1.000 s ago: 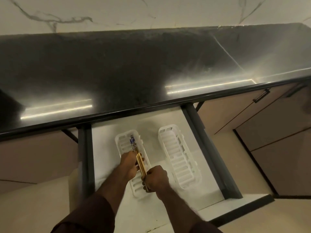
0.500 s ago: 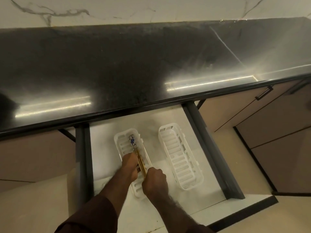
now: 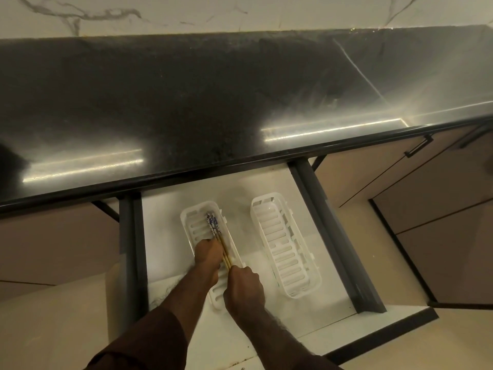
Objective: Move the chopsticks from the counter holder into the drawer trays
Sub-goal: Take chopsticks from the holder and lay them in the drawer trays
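The drawer [image 3: 165,236] is pulled out under the dark counter [image 3: 186,102], bounded by grey side rails. Two white slotted trays are set on its pale floor, well apart: the left tray [image 3: 192,222] and the right tray [image 3: 282,247], with bare floor left between them and along both rails. The chopsticks [image 3: 220,243] are laid in the left tray, their long axis along the tray's length, patterned blue ends pointed toward the counter. Their near ends are hidden under the right hand [image 3: 244,288], whose fingers are curled round them. The left hand [image 3: 208,253] is rested beside their middle; its fingertips are hidden, so its grip cannot be told. The tray's near part is covered by both wrists.
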